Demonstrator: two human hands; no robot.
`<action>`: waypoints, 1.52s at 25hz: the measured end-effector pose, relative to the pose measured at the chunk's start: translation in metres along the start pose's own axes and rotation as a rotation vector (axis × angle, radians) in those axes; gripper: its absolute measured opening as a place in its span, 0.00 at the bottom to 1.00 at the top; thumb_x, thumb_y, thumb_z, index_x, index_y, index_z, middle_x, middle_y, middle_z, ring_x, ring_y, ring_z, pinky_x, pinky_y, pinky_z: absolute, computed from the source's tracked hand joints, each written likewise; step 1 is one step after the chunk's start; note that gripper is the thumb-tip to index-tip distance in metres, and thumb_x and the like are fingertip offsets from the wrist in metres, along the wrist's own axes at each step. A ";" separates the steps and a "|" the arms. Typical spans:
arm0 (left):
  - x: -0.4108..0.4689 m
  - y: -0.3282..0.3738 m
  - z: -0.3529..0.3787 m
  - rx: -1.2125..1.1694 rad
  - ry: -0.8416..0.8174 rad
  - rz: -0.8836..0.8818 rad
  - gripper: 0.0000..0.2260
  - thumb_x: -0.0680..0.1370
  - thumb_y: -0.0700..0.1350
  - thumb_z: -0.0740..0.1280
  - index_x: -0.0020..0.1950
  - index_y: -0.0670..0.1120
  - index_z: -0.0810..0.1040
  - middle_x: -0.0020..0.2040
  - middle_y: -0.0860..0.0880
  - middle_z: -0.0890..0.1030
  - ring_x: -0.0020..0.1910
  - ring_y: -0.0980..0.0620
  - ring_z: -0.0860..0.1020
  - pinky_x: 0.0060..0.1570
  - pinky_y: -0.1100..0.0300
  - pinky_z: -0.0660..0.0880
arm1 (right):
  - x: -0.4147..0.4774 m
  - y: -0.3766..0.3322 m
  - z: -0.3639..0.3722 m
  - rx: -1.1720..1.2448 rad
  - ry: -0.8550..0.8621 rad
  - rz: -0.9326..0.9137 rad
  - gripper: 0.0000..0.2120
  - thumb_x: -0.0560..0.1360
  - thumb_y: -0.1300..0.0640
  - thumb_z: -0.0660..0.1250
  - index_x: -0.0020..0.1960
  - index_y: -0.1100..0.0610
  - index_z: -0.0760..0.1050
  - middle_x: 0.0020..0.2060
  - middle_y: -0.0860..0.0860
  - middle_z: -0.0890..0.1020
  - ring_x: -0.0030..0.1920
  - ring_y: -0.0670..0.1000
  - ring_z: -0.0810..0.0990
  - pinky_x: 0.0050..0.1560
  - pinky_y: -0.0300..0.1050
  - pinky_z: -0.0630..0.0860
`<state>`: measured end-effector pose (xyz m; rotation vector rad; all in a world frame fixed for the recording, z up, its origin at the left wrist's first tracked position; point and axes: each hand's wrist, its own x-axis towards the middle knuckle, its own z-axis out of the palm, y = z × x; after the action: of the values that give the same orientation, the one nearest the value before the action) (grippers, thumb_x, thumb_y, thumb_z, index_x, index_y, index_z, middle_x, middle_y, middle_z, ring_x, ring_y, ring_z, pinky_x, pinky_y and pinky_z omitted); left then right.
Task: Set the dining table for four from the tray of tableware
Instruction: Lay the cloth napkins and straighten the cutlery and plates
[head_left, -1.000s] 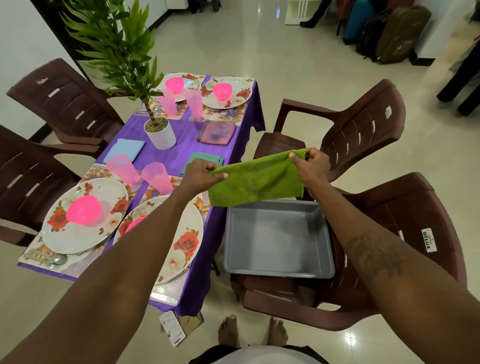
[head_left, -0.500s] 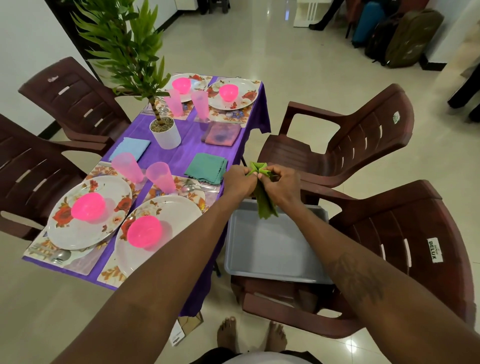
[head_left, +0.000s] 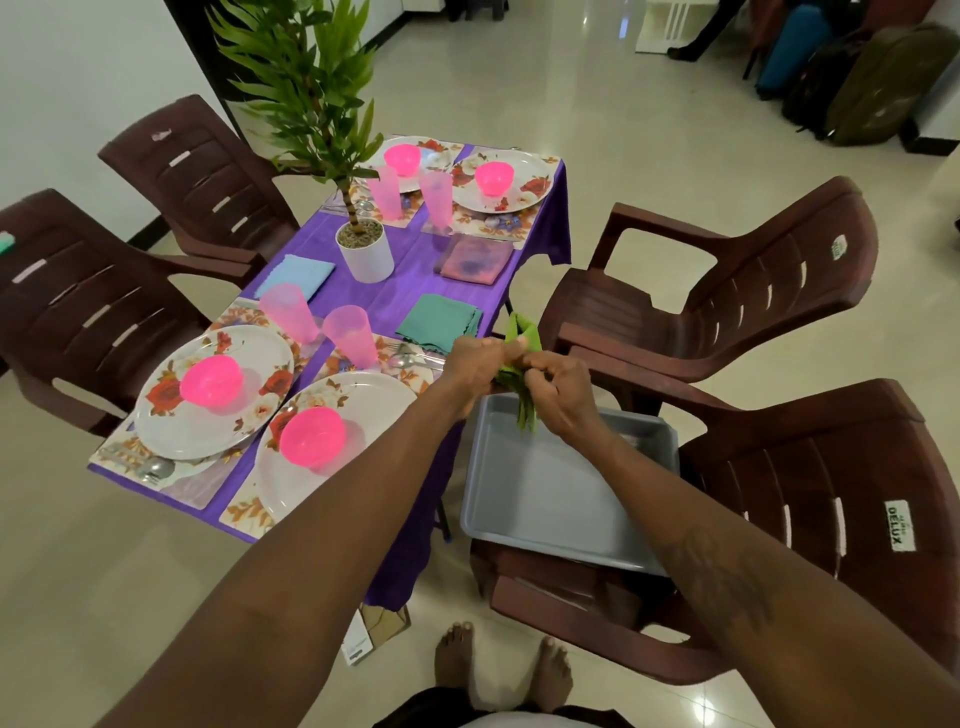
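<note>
Both hands hold a folded green napkin above the grey tray, which sits bare on a brown chair. My left hand and my right hand pinch it close together, its tail hanging down. The purple-clothed table carries floral plates with pink bowls, pink cups, and folded napkins: teal, blue, pinkish.
A potted plant stands mid-table. Brown plastic chairs ring the table. Spoons lie beside the plates. My bare feet stand on the tiled floor, with a small box near the table leg. Bags sit far right.
The green napkin was stretched wide between my hands; they have come together, folding it into a narrow bundle. Since half a second ago, little has moved.
</note>
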<state>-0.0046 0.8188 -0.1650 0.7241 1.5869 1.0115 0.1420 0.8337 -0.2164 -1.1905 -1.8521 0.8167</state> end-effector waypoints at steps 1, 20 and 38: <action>-0.004 -0.001 -0.005 0.009 -0.021 0.004 0.15 0.77 0.45 0.76 0.56 0.35 0.83 0.49 0.38 0.86 0.48 0.43 0.87 0.48 0.48 0.85 | 0.002 0.000 0.004 0.055 0.023 0.043 0.14 0.72 0.57 0.60 0.39 0.52 0.85 0.33 0.48 0.83 0.33 0.49 0.80 0.37 0.53 0.80; -0.070 -0.044 -0.233 0.755 0.215 0.538 0.12 0.78 0.37 0.70 0.58 0.48 0.86 0.52 0.49 0.86 0.48 0.54 0.78 0.49 0.65 0.68 | 0.006 -0.119 0.126 -0.029 -0.370 -0.116 0.09 0.65 0.50 0.68 0.39 0.55 0.80 0.44 0.50 0.86 0.49 0.48 0.83 0.54 0.51 0.79; -0.135 -0.076 -0.611 0.670 0.506 0.443 0.08 0.77 0.45 0.72 0.54 0.47 0.88 0.45 0.52 0.87 0.44 0.53 0.84 0.51 0.60 0.78 | 0.001 -0.304 0.416 0.088 -0.554 -0.186 0.19 0.71 0.39 0.75 0.37 0.56 0.85 0.32 0.52 0.84 0.36 0.52 0.82 0.43 0.53 0.78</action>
<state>-0.5588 0.5215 -0.1279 1.4024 2.3152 1.0217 -0.3486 0.6822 -0.1709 -0.7644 -2.2958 1.1913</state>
